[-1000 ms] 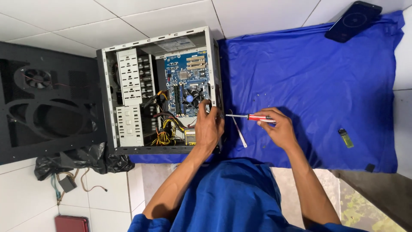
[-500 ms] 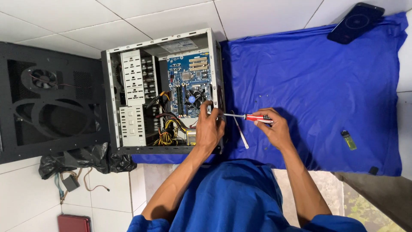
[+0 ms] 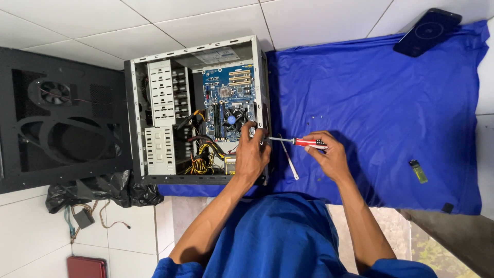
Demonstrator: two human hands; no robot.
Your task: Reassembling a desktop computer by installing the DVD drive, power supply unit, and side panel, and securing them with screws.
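We see the left hand resting on the right edge of the open computer case, which lies on the tiled floor, its fingers curled over the rim just beside the blue motherboard. The right hand has its fingers closed around the red handle of a screwdriver, whose shaft points left at the case edge, above the blue cloth. A thin white stick lies on the cloth between the hands, and a black side panel lies left of the case.
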